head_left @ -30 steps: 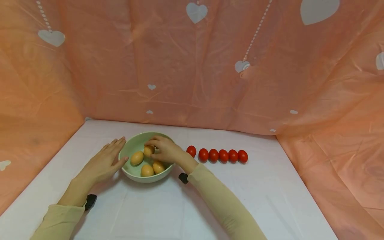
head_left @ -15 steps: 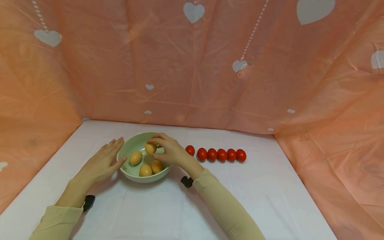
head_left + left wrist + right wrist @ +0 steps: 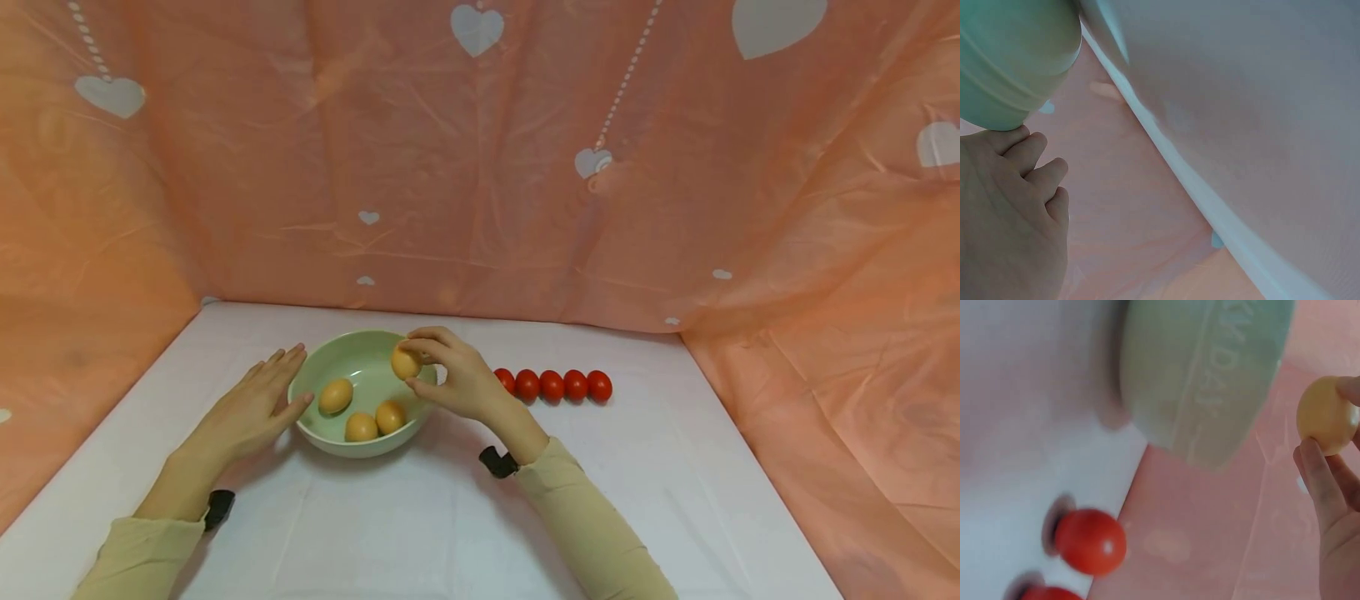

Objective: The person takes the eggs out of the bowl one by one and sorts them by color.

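Observation:
A pale green bowl [image 3: 367, 343] stands on the white table with several yellow-brown eggs inside, one egg [image 3: 336, 396] toward its left side. My right hand [image 3: 465, 379] pinches another egg [image 3: 406, 361] between thumb and fingertips, over the bowl's right rim. The right wrist view shows this held egg [image 3: 1327, 415] raised beyond the bowl's lettered side [image 3: 1210, 369]. My left hand [image 3: 251, 408] lies along the bowl's left side with fingers straight, the thumb at the rim. In the left wrist view, its fingers [image 3: 1029, 150] touch the bowl's outer wall [image 3: 1016, 62].
Right of the bowl runs a row of several small red tomatoes [image 3: 552, 386], its left end partly hidden behind my right hand. A pink-orange cloth [image 3: 465, 208] with white hearts hangs along the back and sides of the table [image 3: 375, 533].
My right hand has lifted the egg from inside the bowl and carried it rightward to the rim. The left hand keeps its place at the bowl.

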Action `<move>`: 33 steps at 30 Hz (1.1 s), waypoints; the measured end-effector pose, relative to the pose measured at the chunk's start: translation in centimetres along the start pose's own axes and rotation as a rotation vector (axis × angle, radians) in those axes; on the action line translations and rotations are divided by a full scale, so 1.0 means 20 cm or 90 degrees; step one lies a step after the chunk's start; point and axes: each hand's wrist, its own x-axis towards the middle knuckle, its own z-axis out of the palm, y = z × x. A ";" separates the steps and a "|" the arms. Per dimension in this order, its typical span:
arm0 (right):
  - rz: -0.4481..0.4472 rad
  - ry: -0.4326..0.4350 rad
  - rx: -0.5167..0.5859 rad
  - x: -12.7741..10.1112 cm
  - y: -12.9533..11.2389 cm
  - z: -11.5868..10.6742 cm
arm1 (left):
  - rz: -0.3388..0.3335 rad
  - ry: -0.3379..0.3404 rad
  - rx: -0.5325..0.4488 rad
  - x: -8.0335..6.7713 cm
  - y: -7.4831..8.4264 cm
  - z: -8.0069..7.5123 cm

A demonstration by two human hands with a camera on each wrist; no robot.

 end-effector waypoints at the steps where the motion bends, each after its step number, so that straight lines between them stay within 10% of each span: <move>1: -0.002 0.008 0.003 -0.02 0.00 -0.02 | 0.001 0.002 0.001 0.00 0.00 0.00; 16: 0.062 0.007 -0.066 -0.31 0.05 -0.21 | -0.013 -0.019 -0.003 0.00 0.01 -0.01; 33: 0.186 -0.240 -0.052 -0.45 0.02 -0.22 | 0.002 0.002 -0.003 0.00 0.01 0.00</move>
